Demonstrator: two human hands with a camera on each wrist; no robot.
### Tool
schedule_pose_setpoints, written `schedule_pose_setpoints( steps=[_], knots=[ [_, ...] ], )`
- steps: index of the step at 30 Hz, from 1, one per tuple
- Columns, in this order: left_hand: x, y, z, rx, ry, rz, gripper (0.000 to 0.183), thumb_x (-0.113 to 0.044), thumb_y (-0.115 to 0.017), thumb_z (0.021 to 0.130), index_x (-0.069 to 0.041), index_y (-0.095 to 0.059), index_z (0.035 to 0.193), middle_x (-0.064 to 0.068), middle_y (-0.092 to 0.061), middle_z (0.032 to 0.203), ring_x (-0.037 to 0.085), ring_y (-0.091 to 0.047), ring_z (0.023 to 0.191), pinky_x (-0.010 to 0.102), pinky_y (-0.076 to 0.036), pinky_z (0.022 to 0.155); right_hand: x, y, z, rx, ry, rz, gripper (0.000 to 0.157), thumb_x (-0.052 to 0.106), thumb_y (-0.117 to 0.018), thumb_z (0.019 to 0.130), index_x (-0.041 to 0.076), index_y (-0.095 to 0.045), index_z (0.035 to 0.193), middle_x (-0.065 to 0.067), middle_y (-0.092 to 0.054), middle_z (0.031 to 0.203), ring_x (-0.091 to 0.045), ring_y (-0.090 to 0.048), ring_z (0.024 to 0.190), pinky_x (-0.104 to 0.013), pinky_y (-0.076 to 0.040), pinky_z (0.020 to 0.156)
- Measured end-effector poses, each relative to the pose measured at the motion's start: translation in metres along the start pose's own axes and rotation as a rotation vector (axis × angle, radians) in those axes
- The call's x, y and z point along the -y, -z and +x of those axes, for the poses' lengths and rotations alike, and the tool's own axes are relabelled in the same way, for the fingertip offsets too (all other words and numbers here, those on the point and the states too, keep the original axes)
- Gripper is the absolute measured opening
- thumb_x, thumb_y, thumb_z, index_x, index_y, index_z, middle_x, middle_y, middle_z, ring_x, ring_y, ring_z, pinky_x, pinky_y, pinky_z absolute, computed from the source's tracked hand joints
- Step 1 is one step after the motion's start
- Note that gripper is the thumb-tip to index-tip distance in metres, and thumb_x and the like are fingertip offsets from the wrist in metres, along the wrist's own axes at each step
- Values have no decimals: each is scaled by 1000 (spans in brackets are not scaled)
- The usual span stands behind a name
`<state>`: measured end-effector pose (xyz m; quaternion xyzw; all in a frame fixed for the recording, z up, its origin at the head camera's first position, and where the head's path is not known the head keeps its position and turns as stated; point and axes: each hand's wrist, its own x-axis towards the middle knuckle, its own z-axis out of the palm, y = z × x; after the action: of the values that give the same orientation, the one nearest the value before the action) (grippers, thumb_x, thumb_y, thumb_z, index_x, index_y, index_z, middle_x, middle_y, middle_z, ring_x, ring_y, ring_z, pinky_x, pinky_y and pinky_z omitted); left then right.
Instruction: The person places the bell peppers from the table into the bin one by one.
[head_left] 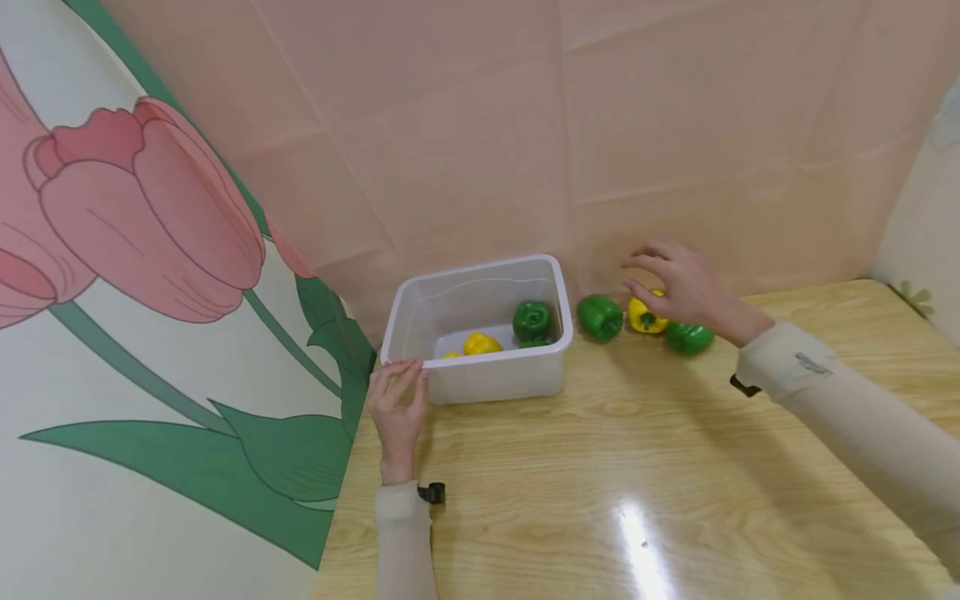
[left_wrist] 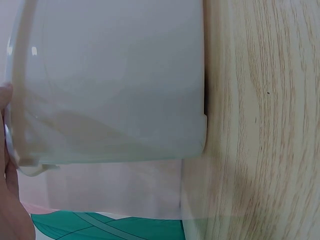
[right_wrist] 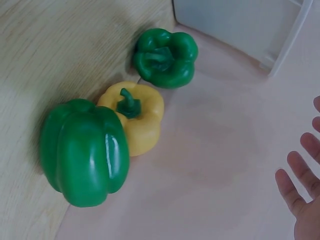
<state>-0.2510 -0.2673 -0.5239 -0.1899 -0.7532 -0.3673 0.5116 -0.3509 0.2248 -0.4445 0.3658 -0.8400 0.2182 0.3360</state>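
Note:
A pale plastic bin [head_left: 491, 379] stands on the table, with two yellow bell peppers, one [head_left: 482, 343] plainer to see, and green bell peppers [head_left: 532, 321] inside. My left hand [head_left: 397, 408] holds the bin's rim at its near left corner; in the left wrist view the fingers [left_wrist: 6, 97] show at the rim's edge. Right of the bin lie a green bell pepper [head_left: 600, 317], a yellow bell pepper [head_left: 647, 313] and another green bell pepper [right_wrist: 85, 152]. Above these my right hand [head_left: 678, 283] hovers with spread fingers [right_wrist: 287, 192], holding nothing.
The wood-grain table [head_left: 570, 492] extends toward me and to the right. A pinkish sheet [head_left: 480, 167] hangs behind the bin and peppers. On the left, a wall painted with tulips [head_left: 150, 217] runs beside the table edge.

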Motion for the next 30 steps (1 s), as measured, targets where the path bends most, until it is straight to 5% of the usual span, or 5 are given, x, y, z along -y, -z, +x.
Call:
schedule_pose_setpoints(
  steps=[17,30],
  knots=[
    [4,1,-2,27,16,22,21,-3,-88,87,-5,-85,108,12,-80,107,38,-71,107,52,-51,110,-14,-4,-26,-7,25,16,29,19,-77,91,-1,-77,112,-21,-71,108,-41,-64,99,-57,-54,82],
    [2,1,-1,11,2,14,23,1,-89,85,-5,-85,107,13,-80,107,40,-71,104,62,-52,105,-23,-1,-43,34,2,-30,28,22,-76,92,0,-78,109,-19,-70,106,-38,-65,93,-56,-55,77]
  ],
)
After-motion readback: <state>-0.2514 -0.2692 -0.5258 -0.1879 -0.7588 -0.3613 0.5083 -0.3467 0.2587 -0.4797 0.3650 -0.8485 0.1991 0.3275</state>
